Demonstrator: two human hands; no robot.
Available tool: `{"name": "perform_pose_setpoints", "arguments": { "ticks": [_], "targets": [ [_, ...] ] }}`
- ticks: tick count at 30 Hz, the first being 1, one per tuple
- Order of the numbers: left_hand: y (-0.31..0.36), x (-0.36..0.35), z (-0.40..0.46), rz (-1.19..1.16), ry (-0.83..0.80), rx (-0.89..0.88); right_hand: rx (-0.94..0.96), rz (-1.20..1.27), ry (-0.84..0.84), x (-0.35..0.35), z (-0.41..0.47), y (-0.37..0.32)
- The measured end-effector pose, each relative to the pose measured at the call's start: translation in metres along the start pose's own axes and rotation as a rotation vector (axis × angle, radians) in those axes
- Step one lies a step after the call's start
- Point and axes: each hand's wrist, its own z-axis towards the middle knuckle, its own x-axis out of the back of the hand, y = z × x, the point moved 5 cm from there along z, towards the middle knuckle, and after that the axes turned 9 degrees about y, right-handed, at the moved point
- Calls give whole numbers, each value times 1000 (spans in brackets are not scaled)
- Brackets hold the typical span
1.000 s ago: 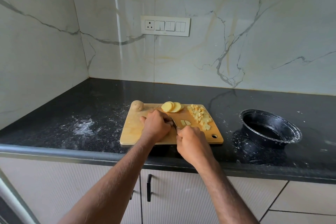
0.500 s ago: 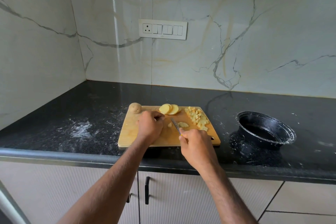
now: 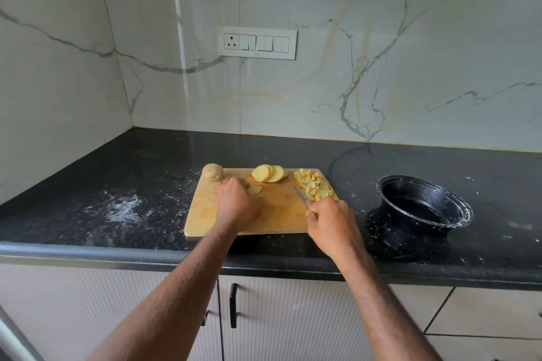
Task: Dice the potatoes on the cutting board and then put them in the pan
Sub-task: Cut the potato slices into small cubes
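Black counter [image 3: 117, 173], whole potato [image 3: 212, 172] by left hand [image 3: 237, 202] – curled on slice [image 3: 255, 190], right hand [image 3: 330, 218] gripping knife [image 3: 299, 193]

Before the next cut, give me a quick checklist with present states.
1. Knife gripped by right hand: ok.
2. Left hand on a potato piece: ok; exact grip cannot tell.
3. Blade apart from left hand: ok.
4. Diced pile on the cutting board, right side: ok.
5. Slices and whole potato left to dice: not ok.
6. Pan beside board, no potato inside: ok.
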Motion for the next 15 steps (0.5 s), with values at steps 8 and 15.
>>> {"name": "perform_pose_setpoints", "arguments": {
  "ticks": [8, 15],
  "targets": [
    [3, 14, -9, -136, -126, -184, 35, 121, 28, -12, -10, -25],
    [8, 20, -8, -131, -279, -351, 23, 121, 25, -15, -13, -41]
  ]
}}
